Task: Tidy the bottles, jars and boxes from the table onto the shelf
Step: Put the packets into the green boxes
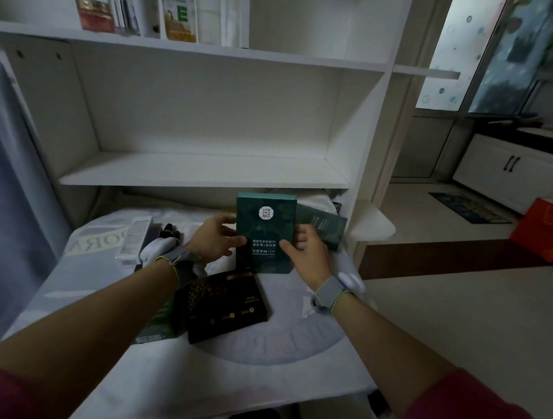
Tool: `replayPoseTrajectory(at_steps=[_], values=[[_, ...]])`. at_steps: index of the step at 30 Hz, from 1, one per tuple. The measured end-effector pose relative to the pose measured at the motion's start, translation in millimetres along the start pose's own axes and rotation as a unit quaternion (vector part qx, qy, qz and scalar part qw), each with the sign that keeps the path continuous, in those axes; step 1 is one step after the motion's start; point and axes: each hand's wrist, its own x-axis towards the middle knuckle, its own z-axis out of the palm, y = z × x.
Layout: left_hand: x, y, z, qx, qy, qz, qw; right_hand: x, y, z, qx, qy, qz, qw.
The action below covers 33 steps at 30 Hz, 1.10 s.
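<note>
Green mask box [264, 237], head view: held upright over the far side of the table [261, 376], print upside down, just below the front edge of the lower shelf board [204, 174]; hard to tell whether lifted clear or resting on its bottom edge. Gripped from both sides: left hand [218, 240] curled round the left edge with the thumb across the front, right hand [303, 247] curled round the right edge likewise. Judged as the carry step for this box, not yet shelved.

Done so far, by the look of it: red jar [95, 14], clear bottle [124, 11] and white carton [180, 15] already standing on the upper shelf [307, 57].

Left on the table: second green box [326, 227] just behind the right hand, black box [229, 305] lying flat near the left wrist, pale box [134, 239] at the left, green-and-white box [156, 323] partly hidden under the left forearm. Task judged well short of halfway.
</note>
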Motion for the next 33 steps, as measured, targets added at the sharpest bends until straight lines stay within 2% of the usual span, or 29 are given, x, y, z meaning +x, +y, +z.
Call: replayPoseTrajectory(at_steps=[4, 13, 18, 23, 33], values=[[1, 0, 4, 0.012, 0.006, 0.003, 1.0, 4, 2, 1, -0.01, -0.002, -0.006, 1.0], [3, 29, 11, -0.115, 0.064, 0.036, 0.991, 43, -26, -8, 0.022, 0.018, -0.022, 0.999], [12, 39, 26, -0.184, 0.074, -0.017, 0.98, 64, -33, -19, 0.014, 0.056, -0.021, 0.998], [20, 37, 51, -0.231, 0.062, -0.067, 0.969, 79, -18, -30, -0.028, 0.048, 0.024, 0.998], [45, 34, 88, -0.262, 0.051, -0.118, 0.956, 104, 5, -51, -0.114, 0.04, 0.025, 0.992]])
